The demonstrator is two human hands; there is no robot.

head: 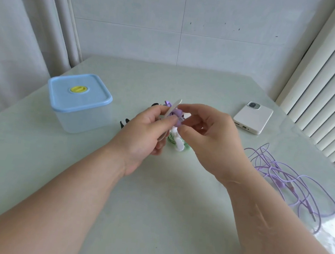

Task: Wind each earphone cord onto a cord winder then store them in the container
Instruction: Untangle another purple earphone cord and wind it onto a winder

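Left hand [148, 129] grips winder [174, 107]; right hand [209, 131] pinches purple piece [177, 115]; container [81, 120] well apart leftward.

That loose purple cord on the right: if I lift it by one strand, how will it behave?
Probably floppy: the purple cord lies in slack, overlapping loops, so one strand will likely drag the others along in a tangle. It looks thin, so it is likely very light.
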